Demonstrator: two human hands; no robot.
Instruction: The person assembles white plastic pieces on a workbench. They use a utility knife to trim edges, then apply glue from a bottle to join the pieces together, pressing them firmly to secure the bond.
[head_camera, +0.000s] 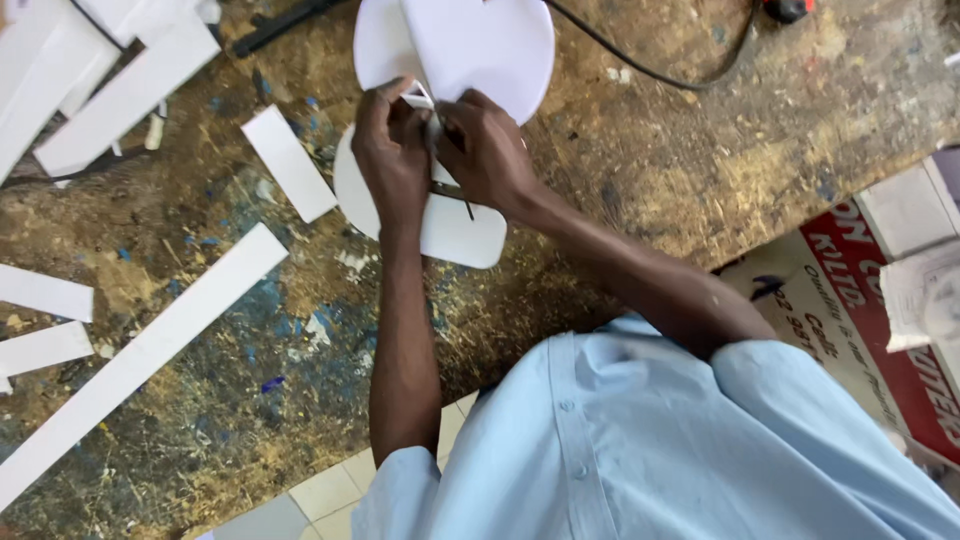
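- We see the left hand (392, 150) and right hand (485, 150) side by side, on a white rounded plastic sheet (455, 235) lying on the counter (700, 150)
- left grip closed on a small white folded strip (418, 96), pinched at the fingertips; right grip closed around a thin dark tool (455, 192), its tip touching the sheet
- a second white rounded sheet (480, 45) lies just beyond the hands, partly overlapping the first
- long white strip (140, 360) lies diagonally left of the hands; short white strip (290, 162) nearer; more white offcuts (110, 80) at top left
- black cable (640, 70) runs across the top of the counter
- containers: we can't make any out; red printed cardboard (880, 320) sits below the counter's right edge
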